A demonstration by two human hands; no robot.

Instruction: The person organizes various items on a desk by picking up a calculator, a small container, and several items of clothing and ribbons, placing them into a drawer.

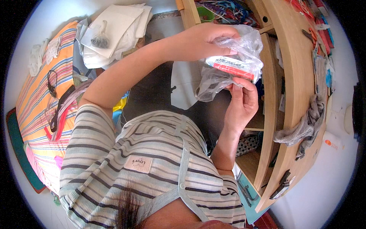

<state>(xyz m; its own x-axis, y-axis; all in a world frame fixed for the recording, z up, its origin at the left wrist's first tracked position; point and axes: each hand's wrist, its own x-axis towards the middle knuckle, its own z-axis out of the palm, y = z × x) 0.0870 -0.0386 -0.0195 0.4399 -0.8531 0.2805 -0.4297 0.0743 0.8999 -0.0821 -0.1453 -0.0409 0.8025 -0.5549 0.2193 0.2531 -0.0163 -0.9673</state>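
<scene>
A clear, crinkled plastic bag (249,44) is up in front of me, beside the wooden desk. Inside it, a small white and red box (238,67) with dark print shows through the film. My left hand (213,41) grips the bag's upper left side, its thumb lying along the plastic by the box. Below the box, my right hand (243,100) pinches the bag's lower edge between thumb and fingers. The loose film hangs down to the left of that pinch.
At the right stands the wooden desk (289,87) with a crumpled grey cloth (305,124) on top. An open drawer holds a green container (206,14) and tangled cords. To the left, white paper sheets (110,28) lie near an orange striped cloth (38,103) bearing straps and a cable.
</scene>
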